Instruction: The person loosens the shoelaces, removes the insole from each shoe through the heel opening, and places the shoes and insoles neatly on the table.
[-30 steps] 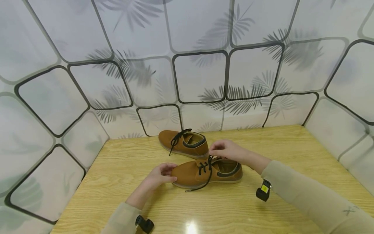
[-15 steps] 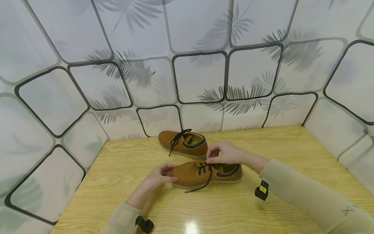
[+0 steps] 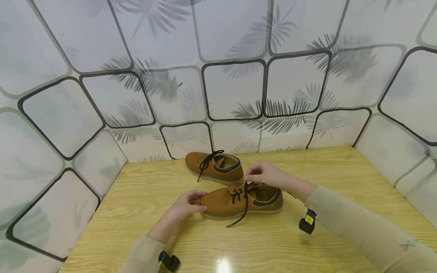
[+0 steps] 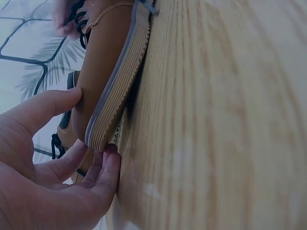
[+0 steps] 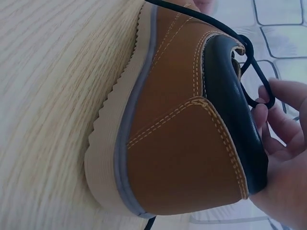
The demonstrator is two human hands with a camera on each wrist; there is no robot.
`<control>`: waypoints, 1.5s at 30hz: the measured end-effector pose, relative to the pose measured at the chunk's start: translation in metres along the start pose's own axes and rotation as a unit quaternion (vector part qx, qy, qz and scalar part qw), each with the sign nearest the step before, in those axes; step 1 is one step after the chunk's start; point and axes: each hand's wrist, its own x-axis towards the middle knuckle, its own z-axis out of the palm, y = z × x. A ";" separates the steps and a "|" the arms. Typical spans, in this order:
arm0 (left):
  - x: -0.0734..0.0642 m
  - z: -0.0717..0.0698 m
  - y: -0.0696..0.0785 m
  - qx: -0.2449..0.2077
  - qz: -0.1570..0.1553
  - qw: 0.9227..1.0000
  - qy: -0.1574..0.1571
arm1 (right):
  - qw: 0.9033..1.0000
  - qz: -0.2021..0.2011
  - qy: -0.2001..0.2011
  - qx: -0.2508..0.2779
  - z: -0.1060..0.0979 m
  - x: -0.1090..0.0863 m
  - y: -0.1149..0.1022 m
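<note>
A brown lace-up shoe (image 3: 216, 203) lies sole down on the wooden table, its toe pointing left. My left hand (image 3: 186, 206) holds it by the toe; in the left wrist view the thumb (image 4: 69, 99) presses the upper while the fingertips reach the sole's front edge. Above the tongue, my right hand (image 3: 264, 175) pinches the black shoelace (image 3: 246, 206) between thumb and fingertips. A loop of that lace (image 5: 263, 79) stands up at the fingertips in the right wrist view. One loose lace end trails over the near side onto the table.
A matching brown shoe (image 3: 198, 162), its black lace tied in a bow, stands just behind, near the back edge of the table (image 3: 143, 197). Patterned white sheets (image 3: 235, 91) rise at the back and both sides.
My right hand dipped toward the laces, then rose again with the lace pinched. The loose lace end has slid slightly right. My left hand has stayed at the toe.
</note>
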 end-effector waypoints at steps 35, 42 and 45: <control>-0.002 0.000 0.001 -0.007 0.001 1.000 -0.010 | 0.995 -0.076 -0.009 -0.071 0.007 0.001 0.001; -0.002 -0.001 0.001 -0.006 0.003 1.000 -0.014 | 0.998 -0.018 0.036 -0.051 0.007 0.001 0.003; -0.002 -0.001 0.001 -0.003 0.003 1.000 -0.012 | 0.998 -0.001 0.050 -0.034 0.007 0.000 0.003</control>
